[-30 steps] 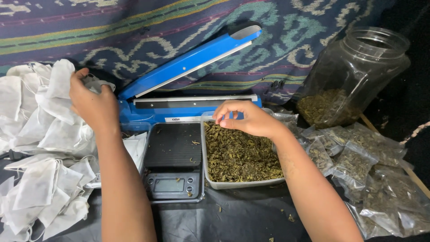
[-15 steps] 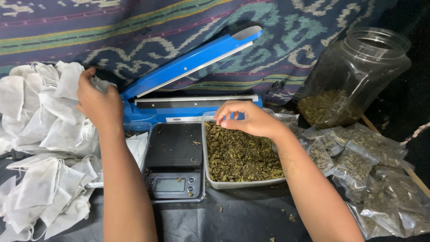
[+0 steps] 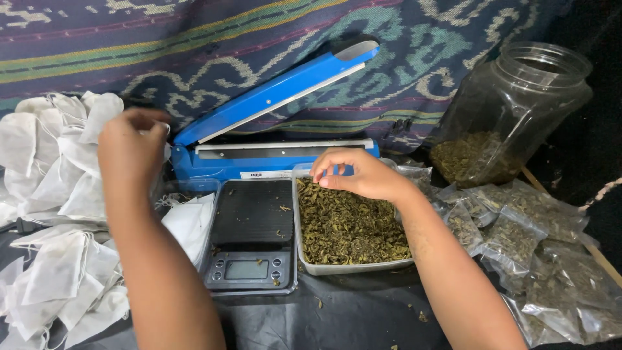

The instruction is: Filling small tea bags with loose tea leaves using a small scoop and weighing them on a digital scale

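Note:
My left hand point(image 3: 133, 146) is raised beside a pile of white filter bags point(image 3: 48, 162), its fingers pinched on the edge of one white bag. My right hand point(image 3: 359, 174) hovers over the far end of a clear tray point(image 3: 353, 267) full of dried green leaves point(image 3: 350, 227). Its fingertips are bunched together on a pinch of leaves. A small black digital scale point(image 3: 253, 227) sits between my two arms, with a few leaf crumbs on its plate.
A blue heat sealer point(image 3: 272, 97) stands open behind the scale and tray. To the right are a large clear jar point(image 3: 512, 110) partly filled with leaves and several clear leaf packets point(image 3: 531, 240). More white bags point(image 3: 58, 285) lie at the left. Patterned cloth hangs behind.
My left hand has lifted off the bag pile and moved right toward the sealer with a bag. My right hand has stayed over the tray's far end.

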